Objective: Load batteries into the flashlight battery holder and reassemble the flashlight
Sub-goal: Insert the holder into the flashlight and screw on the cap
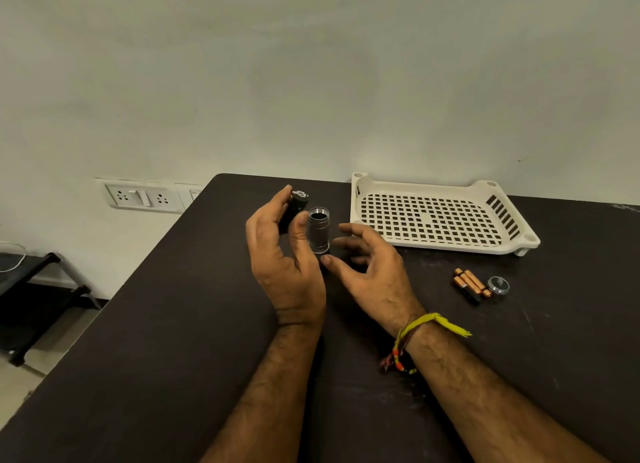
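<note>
- Black battery holder (294,210) is pinched between thumb and fingers of the left hand (284,261), tilted.
- Just right of that grip, the silver flashlight body (318,232) stands upright, open end up.
- Right hand (370,268) hovers beside it, fingers spread, holding nothing.
- Well right of both hands: batteries (471,285), cap (498,285).

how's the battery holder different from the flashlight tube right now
The battery holder is black and gripped in the left hand, tilted above the table. The flashlight tube is silver-grey, standing upright on the table with its open end up, and the open right hand is beside it, not gripping it. Both are short cylinders.
</note>
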